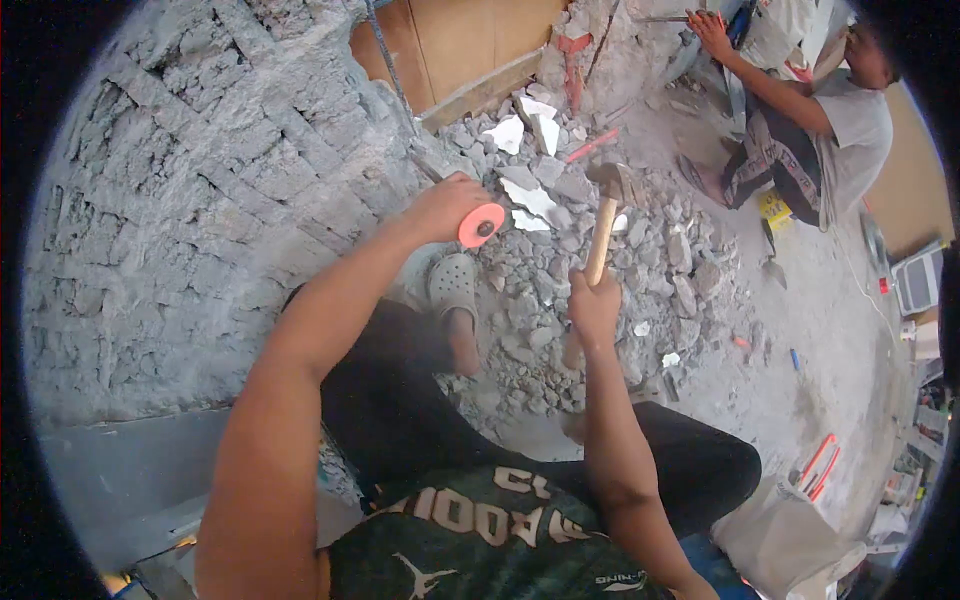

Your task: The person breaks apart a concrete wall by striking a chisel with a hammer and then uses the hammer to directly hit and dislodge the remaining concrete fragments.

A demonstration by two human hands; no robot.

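Note:
My left hand [450,208] is closed round a chisel [428,166], whose round pink hand guard [481,226] faces up toward me. The chisel's metal shaft points away to the upper left, at the edge of the rough, broken concrete wall [200,180]. In my right hand [596,308] is the wooden handle of a hammer [602,240]. Its metal head is raised over a heap of grey rubble [560,290], apart from the chisel. Several white flat fragments [530,200] lie among the broken pieces.
A co-worker [850,140] sits at the upper right, one hand gripping a metal rod [665,19]. My foot in a grey clog [453,284] rests beside the rubble. A pale sack [790,535] and a red-handled tool [822,466] lie at the lower right. Rebar [388,50] sticks out above.

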